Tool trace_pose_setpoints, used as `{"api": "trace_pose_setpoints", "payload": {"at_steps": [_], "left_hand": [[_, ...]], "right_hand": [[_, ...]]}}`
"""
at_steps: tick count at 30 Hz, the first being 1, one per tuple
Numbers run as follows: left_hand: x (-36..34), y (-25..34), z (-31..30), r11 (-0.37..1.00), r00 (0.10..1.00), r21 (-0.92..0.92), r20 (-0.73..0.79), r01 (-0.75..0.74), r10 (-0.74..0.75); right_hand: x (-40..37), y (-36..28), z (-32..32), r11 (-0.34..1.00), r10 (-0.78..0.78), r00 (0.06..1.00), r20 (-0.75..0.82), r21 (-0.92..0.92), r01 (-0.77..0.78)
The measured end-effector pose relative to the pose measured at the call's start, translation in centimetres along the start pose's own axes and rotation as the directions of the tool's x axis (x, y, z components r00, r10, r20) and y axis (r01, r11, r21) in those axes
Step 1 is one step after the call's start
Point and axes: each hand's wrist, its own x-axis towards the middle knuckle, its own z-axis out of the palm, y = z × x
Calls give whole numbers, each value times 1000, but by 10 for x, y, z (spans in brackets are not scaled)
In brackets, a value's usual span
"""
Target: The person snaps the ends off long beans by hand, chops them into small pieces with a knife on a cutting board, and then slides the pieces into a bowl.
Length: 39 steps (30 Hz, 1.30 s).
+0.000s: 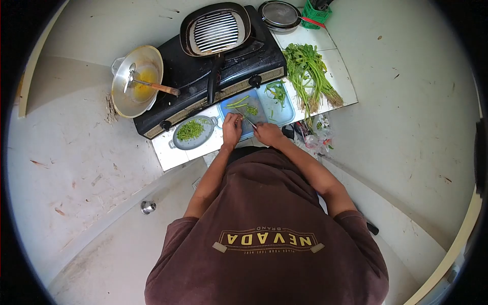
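Note:
My right hand (269,134) is closed round the handle of a knife (248,120), whose blade points up and left over a blue cutting board (223,108). My left hand (232,128) rests at the board's near edge, close to the blade. Its fingers are curled together, and what they hold is hidden. Just beyond the hands lie a few cut green stems (237,102) and a small heap of chopped greens (251,110). Leafy pieces (275,91) lie in the light blue tray (287,113) on the right.
A grey oval dish (202,140) of chopped greens (190,130) stands left. Behind is a black stove (175,66) with a grill pan (216,30) and a pot (120,96) holding a ladle (162,89). Rooted greens (312,71) and a plastic bag (319,142) are at right.

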Motion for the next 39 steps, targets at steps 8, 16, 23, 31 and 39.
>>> {"api": "trace_pose_setpoints", "payload": {"at_steps": [8, 16, 23, 31, 39], "left_hand": [[2, -7, -2, 992, 1000, 121, 14, -29, 27], [2, -3, -5, 982, 999, 179, 21, -51, 48], [4, -9, -1, 984, 999, 178, -20, -32, 37], [3, -6, -3, 979, 1000, 203, -17, -15, 19], [3, -7, -3, 973, 999, 229, -19, -28, 33]], "right_hand": [[-14, 3, -4, 1000, -4, 1000, -19, -4, 3], [-6, 0, 1, 1000, -16, 998, -66, -18, 15], [-20, 11, -1, 1000, -1, 1000, -3, 4, 1], [-16, 7, -3, 1000, -11, 999, -30, 21, 11], [-9, -4, -7, 999, 27, 999, 36, 18, -28]]}}
